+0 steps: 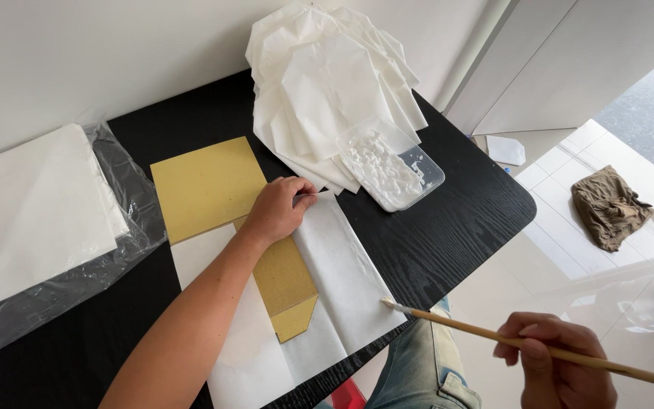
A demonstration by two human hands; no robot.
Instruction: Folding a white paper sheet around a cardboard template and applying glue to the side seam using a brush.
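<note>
**Paper-folding bench, black table — one moment, seen from the head camera**

- Left hand (280, 208): near the centre of the view, palm down and pressing, fingers spread flat over the upper edge of a white paper sheet (346, 276); nothing is grasped. The fingertips sit where the sheet meets the yellow-brown card template (210, 185).
- Right hand (558, 363): at 5 o'clock, off the table edge above the person's lap, fingers clenched round the wooden handle of a brush (539, 347). The brush runs toward 10 o'clock; its pale tip lies at the sheet's lower right corner, touching it or just above — I cannot tell which.
- White paper sheet: flat on the table at centre to 6 o'clock, wrapped partly around the card template, whose pointed lower end shows between the two white flaps.
- Card template: long, tilted, running from 11 o'clock down to 6 o'clock beneath the left forearm.
- Clear plastic tray of white paste (391, 168): at 1 o'clock from the left hand, near it, resting against the stack below.
- Stack of folded white paper pieces (331, 83): at 12 o'clock, fanned out, reaching to the wall.
- Ream of white sheets in clear plastic wrap (35, 212): at 9 o'clock, well apart from both hands.
- Black wood-grain table (448, 227): rounded corner at 3 o'clock.
- Tiled floor beyond — a crumpled brown cloth (608, 206) at 3 o'clock.
</note>
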